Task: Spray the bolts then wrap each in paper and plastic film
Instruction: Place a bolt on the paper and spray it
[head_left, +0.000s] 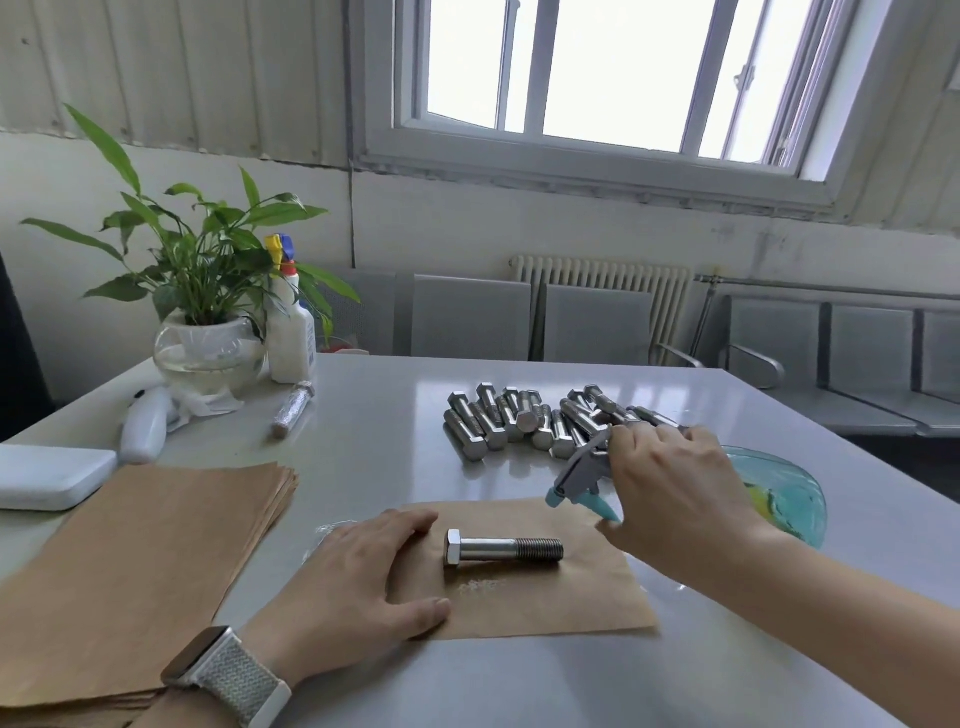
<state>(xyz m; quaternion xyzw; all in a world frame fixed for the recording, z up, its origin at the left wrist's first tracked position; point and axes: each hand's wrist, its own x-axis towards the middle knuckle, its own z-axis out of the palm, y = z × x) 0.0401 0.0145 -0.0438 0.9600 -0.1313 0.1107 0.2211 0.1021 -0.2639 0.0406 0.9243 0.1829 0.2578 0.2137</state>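
Observation:
A steel hex bolt (501, 550) lies on a brown paper sheet (587, 597) near the table's front, head to the left. My left hand (358, 571) lies flat on the paper's left edge, fingers straight. My right hand (675, 493) grips a blue-green spray bottle (779, 493) by its neck; the grey and teal spray head (582, 478) points down-left toward the bolt. A pile of several bare bolts (540, 421) lies behind. One bolt wrapped in film (293, 410) rests at the back left.
A stack of brown paper sheets (145, 561) lies at the front left. Behind it are a white box (47, 475), a white handheld dispenser (145, 426), a potted plant in a glass bowl (208, 343) and a white spray bottle (291, 332). Metal chairs stand beyond the table.

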